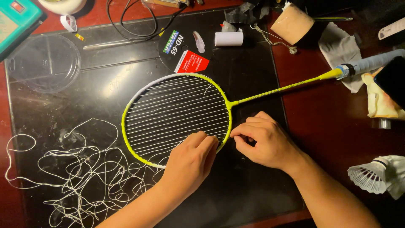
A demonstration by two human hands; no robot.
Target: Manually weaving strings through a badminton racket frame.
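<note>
Yellow-framed racket (168, 90) lying flat on a black mat (253, 185), head near the middle of the mat, thin yellow shaft (278, 89) running away from the head toward the grey-blue handle grip (371, 62) out over the red-brown table (337, 122). White strings (177, 112) stretched across the head in one direction only, all nearly parallel.

Left hand (190, 162) resting on the lower edge of the racket head, on the side nearest the body, fingers curled closed and pressed on the frame and strings; what exactly sits between the fingertips cannot be told. Right hand (265, 141) just beside the head, below the joint of frame and shaft, fingers bent and pinched together close to the frame; probably on a thin string, but too small to tell for sure. Both hands very near each other, with the frame edge between them.

Loose white string (71, 173) in a tangled heap on the mat, on the far side of the head from the shaft. Clear round plastic lid (44, 63) beyond that heap. Round black package with a red label (183, 50) touching the upper edge of the head, small white roll (228, 39) just behind it. Beige tape roll (292, 23) and grey cloth (339, 48) near the handle. White shuttlecock (371, 175) well apart from the head, past the right wrist.
</note>
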